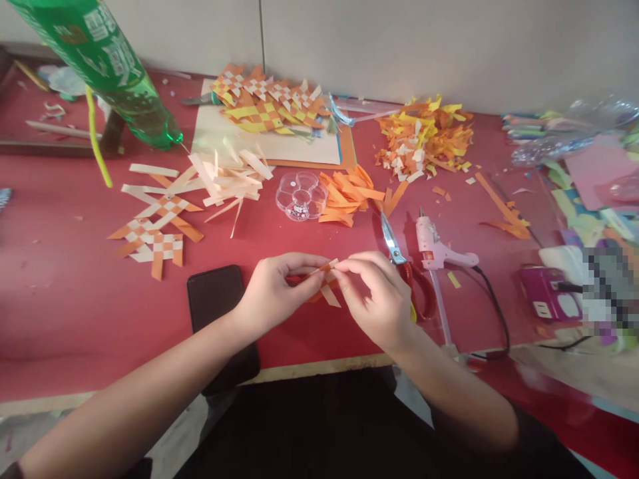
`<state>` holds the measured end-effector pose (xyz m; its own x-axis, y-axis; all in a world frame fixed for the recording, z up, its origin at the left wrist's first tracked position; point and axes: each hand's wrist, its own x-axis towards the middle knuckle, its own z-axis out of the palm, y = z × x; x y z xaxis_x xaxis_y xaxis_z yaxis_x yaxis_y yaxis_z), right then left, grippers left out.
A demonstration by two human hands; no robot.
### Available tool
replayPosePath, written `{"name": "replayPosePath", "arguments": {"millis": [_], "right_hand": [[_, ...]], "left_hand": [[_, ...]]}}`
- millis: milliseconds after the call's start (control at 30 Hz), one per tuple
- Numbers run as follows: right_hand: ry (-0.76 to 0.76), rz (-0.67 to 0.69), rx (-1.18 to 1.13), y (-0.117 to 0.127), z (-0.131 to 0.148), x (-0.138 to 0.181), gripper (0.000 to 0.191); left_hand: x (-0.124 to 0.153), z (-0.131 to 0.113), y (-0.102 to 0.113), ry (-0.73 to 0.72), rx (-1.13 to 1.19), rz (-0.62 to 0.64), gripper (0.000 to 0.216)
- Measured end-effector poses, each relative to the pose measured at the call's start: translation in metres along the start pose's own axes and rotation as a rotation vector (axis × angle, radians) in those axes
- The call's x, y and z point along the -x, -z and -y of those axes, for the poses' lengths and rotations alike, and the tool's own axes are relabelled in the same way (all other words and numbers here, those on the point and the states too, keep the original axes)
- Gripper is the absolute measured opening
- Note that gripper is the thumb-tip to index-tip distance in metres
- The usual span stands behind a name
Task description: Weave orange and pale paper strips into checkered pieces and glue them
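Between the fingertips of my left hand [282, 289] and my right hand [374, 293] is a small piece woven from orange and cream paper strips [329, 293]. Both hands pinch it just above the table, and the fingers hide part of it. Left of them lie woven orange-and-cream paper pieces [160, 229] with loose strip ends. Beyond my hands are a pile of cream paper strips [234, 176], a pile of orange paper strips [349, 193] and a clear flower-shaped tray [302, 194] with small black-and-white bits. Scissors [392, 239] with red handles lie beside my right hand.
A pink glue gun [439, 246] with a black cord rests at right. A black phone [217, 299] lies under my left forearm. Woven paper fish [269, 100] and paper scraps [424, 136] are at the back. A green bottle [110, 66] stands at left on the red table [60, 279].
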<state>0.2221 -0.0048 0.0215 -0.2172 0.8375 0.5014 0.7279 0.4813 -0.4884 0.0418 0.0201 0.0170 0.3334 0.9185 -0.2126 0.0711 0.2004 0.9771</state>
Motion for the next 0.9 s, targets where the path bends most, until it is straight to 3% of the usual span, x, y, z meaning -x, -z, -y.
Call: {"name": "replayPosePath", "arguments": {"millis": [300, 433, 533, 700, 900], "right_hand": [[-0.034, -0.021, -0.012, 0.001, 0.002, 0.001, 0.015], [-0.205, -0.073, -0.185, -0.001, 0.002, 0.005, 0.024], [-0.307, -0.021, -0.276, 0.000, 0.002, 0.005, 0.025], [-0.299, 0.052, -0.316, 0.006, 0.005, 0.000, 0.007], [-0.290, 0.029, -0.322, 0.010, 0.006, 0.000, 0.011]], "left_hand": [[0.002, 0.003, 0.000, -0.048, -0.043, 0.014, 0.019], [0.002, 0.000, -0.001, -0.100, -0.037, -0.010, 0.015], [0.003, -0.003, -0.002, -0.144, -0.053, -0.003, 0.010], [0.004, -0.004, -0.002, -0.218, -0.068, 0.046, 0.005], [0.006, -0.001, -0.001, -0.332, -0.199, -0.008, 0.003]]}}
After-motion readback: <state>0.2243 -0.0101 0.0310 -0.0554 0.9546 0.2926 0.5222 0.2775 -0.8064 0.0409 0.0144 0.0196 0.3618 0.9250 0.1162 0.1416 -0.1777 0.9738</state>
